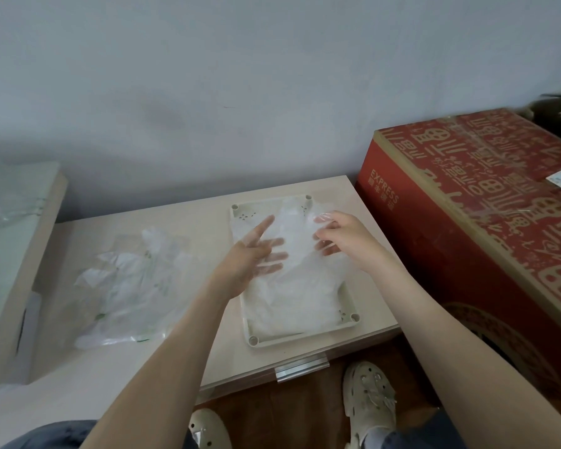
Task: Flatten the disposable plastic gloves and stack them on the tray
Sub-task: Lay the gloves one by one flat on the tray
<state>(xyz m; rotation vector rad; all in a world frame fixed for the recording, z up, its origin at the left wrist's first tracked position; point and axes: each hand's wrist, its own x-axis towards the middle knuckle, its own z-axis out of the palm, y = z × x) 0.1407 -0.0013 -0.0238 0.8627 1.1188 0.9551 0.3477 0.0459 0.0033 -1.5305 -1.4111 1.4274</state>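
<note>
**Two hands spreading a glove (pixel 297 231) over the tray (pixel 305 333)**

At frame centre, we see the left hand (pixel 251 259) with fingers straight and splayed behind the clear film, while the right hand (pixel 347 241) pinches its edge. Flattened gloves (pixel 298 296) lie in the tray; a loose pile (pixel 127 286) rests on the table (pixel 182 218), centre left.

The pale wooden bench (pixel 208 241) stands against a grey wall. A cream tray (pixel 302 336) holding clear gloves (pixel 298 286) lies on its right half. A rumpled heap of loose gloves (pixel 130 286) lies left of the tray, apart from it.
</note>
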